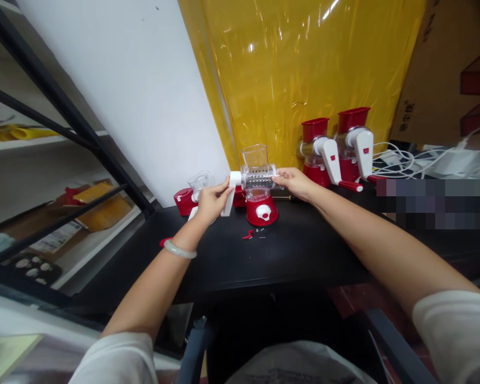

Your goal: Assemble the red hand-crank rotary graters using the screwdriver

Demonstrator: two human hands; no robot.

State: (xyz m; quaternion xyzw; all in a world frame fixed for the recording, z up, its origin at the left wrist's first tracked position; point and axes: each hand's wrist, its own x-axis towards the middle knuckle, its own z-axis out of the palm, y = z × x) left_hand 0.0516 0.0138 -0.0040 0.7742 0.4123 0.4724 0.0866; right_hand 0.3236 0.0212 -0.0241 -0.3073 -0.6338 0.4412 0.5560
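Note:
In front of me on the black table stands a rotary drum grater with a red base [263, 209] and a clear hopper [255, 155]. Its perforated metal drum [259, 178] lies sideways across the clear body. My left hand [214, 201] is closed on the white crank handle [228, 200] at the left end. From the other side, my right hand [294, 182] pinches the clear rim at the drum's right end; whether it grips drum or housing I cannot tell. Small red parts [248, 234] and tiny metal pieces lie before the base.
Two complete red-and-white graters [320, 154] stand at the back right, beside tangled white cables [408, 160]. Behind my left hand are another red base [185, 201] and a clear part [203, 181]. A black-framed shelf [116, 197] borders the left; yellow film [280, 69] covers the back.

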